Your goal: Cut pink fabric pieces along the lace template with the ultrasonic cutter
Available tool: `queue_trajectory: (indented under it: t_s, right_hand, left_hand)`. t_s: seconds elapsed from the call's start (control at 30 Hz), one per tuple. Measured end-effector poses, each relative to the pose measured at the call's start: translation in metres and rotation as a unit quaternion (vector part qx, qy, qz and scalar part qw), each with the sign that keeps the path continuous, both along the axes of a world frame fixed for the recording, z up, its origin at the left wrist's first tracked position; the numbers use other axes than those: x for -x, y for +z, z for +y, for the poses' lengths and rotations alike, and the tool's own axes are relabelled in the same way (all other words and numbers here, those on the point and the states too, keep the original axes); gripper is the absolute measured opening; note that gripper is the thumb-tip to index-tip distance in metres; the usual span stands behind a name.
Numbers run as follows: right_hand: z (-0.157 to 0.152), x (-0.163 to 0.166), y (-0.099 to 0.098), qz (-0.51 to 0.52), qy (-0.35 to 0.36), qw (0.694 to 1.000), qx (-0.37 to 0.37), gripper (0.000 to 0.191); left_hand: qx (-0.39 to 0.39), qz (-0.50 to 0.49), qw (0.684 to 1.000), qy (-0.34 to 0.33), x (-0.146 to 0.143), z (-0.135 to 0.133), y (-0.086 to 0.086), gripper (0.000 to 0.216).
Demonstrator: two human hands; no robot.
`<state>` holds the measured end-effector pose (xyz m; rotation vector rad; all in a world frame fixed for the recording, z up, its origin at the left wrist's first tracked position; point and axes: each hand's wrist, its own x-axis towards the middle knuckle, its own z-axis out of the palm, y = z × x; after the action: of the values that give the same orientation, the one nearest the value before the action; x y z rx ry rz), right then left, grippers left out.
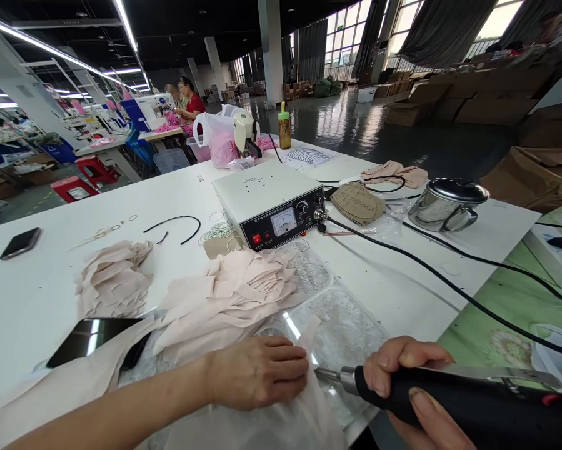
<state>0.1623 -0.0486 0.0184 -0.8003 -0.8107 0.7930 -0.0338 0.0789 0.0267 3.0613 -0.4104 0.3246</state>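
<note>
My left hand (257, 370) lies palm down on a pale pink fabric piece (309, 406) at the near table edge, fingers together and flat, pinning it. My right hand (412, 381) is wrapped round the black handle of a hand-held welding tool (472, 406); its metal tip (330, 375) points left, close to my left fingertips. A black cable (431, 272) runs from the tool to a white control box (274, 206) with a dial meter and red buttons. A heap of pink fabric strips (234, 294) lies just beyond my left hand.
A second fabric pile (114, 281) sits at left, with a dark tablet (90, 337) and a phone (20, 242) nearby. A steel pot (447, 203), clear plastic bags (341, 319) and a bottle (284, 127) share the white table (50, 237). Seated people work at back left.
</note>
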Motion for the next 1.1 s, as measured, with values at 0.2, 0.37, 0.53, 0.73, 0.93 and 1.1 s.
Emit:
queue_trajectory:
  t_s: [0.2, 0.37, 0.53, 0.73, 0.93, 1.1]
  right_hand:
    - [-0.0004, -0.001, 0.001, -0.008, 0.003, 1.0, 0.012, 0.006]
    - [0.0016, -0.0013, 0.0013, -0.014, 0.0, 1.0, 0.003, 0.006]
    - [0.0043, 0.0008, 0.0088, -0.023, -0.013, 1.0, -0.003, 0.007]
    - [0.0016, 0.0002, 0.0041, -0.015, -0.009, 1.0, 0.001, 0.008]
    - [0.0007, 0.0014, 0.0044, -0.012, -0.015, 1.0, 0.009, 0.009]
    - [-0.0018, 0.0029, 0.0058, -0.005, -0.021, 0.999, 0.036, 0.011]
  left_hand:
    - [0.004, 0.004, 1.0, 0.0, -0.0001, 0.0013, 0.0022, 0.028]
    - [0.007, 0.015, 1.0, 0.001, 0.0025, 0.0006, 0.0003, 0.027]
    - [0.022, 0.021, 1.0, 0.008, 0.0049, -0.0019, -0.002, 0.022]
    - [0.038, 0.044, 0.998, 0.012, 0.0079, -0.0024, -0.0044, 0.023]
    - [0.029, 0.046, 0.998, 0.021, 0.0082, -0.004, -0.0053, 0.027]
    - [0.052, 0.057, 0.997, 0.02, 0.0083, -0.005, -0.005, 0.023]
